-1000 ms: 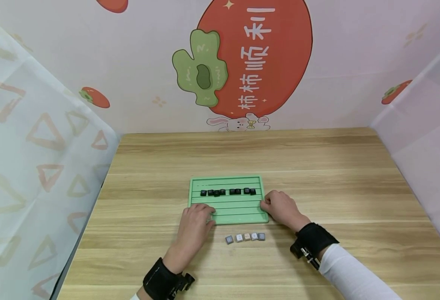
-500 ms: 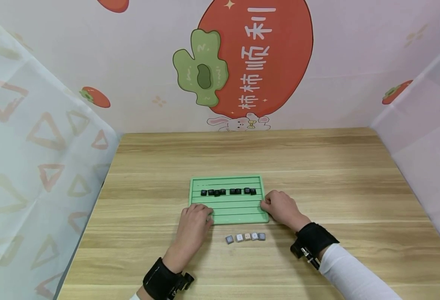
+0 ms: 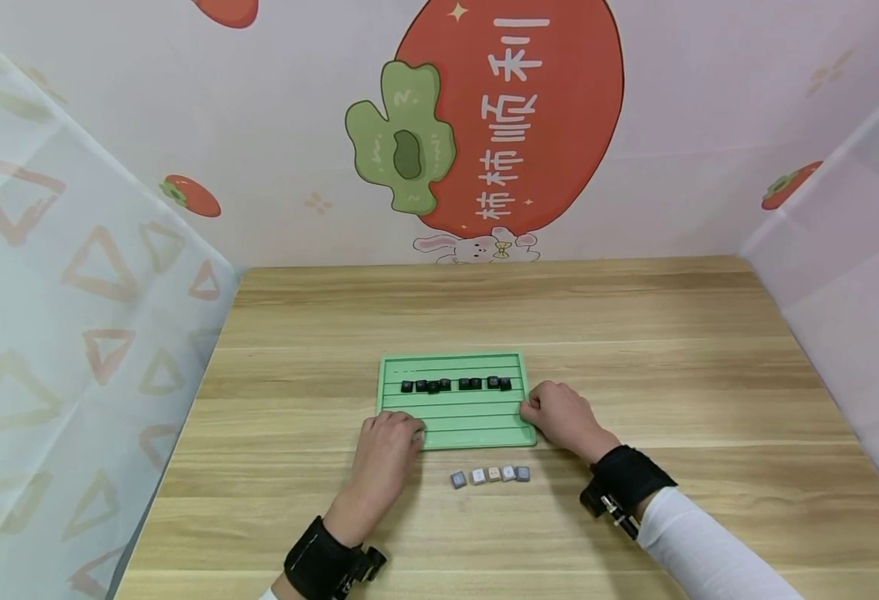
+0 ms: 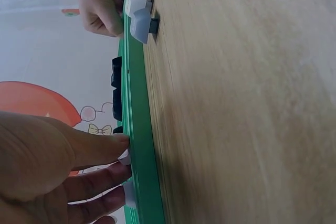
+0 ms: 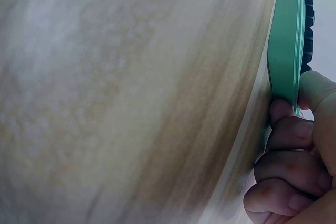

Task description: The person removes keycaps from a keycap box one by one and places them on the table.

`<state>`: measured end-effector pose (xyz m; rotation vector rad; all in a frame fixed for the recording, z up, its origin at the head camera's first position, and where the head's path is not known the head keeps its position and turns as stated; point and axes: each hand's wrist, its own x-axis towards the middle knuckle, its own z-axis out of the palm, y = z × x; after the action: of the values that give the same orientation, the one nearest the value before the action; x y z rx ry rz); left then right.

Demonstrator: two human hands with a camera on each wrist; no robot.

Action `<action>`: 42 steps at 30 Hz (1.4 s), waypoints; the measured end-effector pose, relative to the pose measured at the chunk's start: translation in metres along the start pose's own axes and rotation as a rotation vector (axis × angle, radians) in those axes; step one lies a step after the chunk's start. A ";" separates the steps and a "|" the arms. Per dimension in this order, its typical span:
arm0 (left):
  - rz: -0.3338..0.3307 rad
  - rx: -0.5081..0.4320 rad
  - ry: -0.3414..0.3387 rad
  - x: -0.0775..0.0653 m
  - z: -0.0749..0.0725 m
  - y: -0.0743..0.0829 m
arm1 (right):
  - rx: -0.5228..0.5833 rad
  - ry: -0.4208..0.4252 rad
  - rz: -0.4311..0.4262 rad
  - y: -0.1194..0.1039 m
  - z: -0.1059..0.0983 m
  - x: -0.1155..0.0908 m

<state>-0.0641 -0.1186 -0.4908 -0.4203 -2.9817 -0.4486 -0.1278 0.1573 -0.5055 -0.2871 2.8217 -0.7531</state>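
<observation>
A green grooved tray [image 3: 476, 417] lies on the table, with a row of black keycaps [image 3: 433, 386] across one of its grooves. My left hand [image 3: 388, 450] is over the tray's near left corner. In the left wrist view its thumb and fingertips pinch a pale keycap [image 4: 125, 158] at the tray, and another pale keycap [image 4: 130, 193] shows by the other fingers. With curled fingers my right hand [image 3: 562, 417] grips the tray's right edge, thumb on top, as the right wrist view shows. Several grey and whitish keycaps [image 3: 494, 474] stand in a loose row before the tray.
The wooden table [image 3: 634, 333] reaches back to a printed wall sheet [image 3: 274, 150]. Hanging cloth [image 3: 109, 350] bounds the left side, and another sheet [image 3: 844, 275] the right. Each wrist wears a black strap [image 3: 630, 477] with a small camera.
My left hand has shifted very slightly left, its fingers drawn in closer together. The right hand, the tray and the keycaps in view stay where they were.
</observation>
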 end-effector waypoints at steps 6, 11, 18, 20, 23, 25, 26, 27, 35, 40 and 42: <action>0.002 -0.014 0.011 -0.001 0.000 -0.001 | 0.002 -0.003 -0.004 0.000 0.000 -0.001; 0.004 -0.014 0.019 0.000 0.001 -0.002 | 0.000 0.000 -0.005 0.000 0.001 -0.001; 0.002 -0.019 0.009 0.000 0.000 -0.002 | -0.004 -0.003 0.006 -0.002 0.000 -0.001; 0.001 -0.016 0.007 0.000 0.000 -0.002 | -0.005 -0.003 0.006 -0.002 0.000 -0.001; -0.002 -0.015 0.002 0.000 -0.001 -0.001 | -0.006 -0.003 0.009 -0.002 -0.001 -0.001; -0.002 -0.014 0.004 0.000 -0.001 -0.001 | -0.006 -0.004 0.010 -0.002 -0.001 -0.002; -0.002 -0.013 0.006 0.000 -0.001 -0.001 | -0.006 -0.004 0.011 -0.002 -0.001 -0.002; -0.001 -0.012 0.007 0.000 0.000 -0.001 | -0.006 -0.004 0.011 -0.002 -0.001 -0.002; 0.005 0.004 0.004 0.001 0.000 -0.001 | -0.005 0.003 0.000 -0.002 -0.001 -0.001; 0.006 0.013 0.000 0.001 0.001 0.000 | -0.003 0.007 -0.002 -0.002 0.000 -0.001; 0.007 0.012 0.004 0.001 0.001 0.000 | -0.003 0.005 0.000 -0.002 -0.001 -0.001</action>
<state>-0.0654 -0.1180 -0.4912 -0.4276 -2.9762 -0.4305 -0.1268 0.1558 -0.5036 -0.2858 2.8280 -0.7501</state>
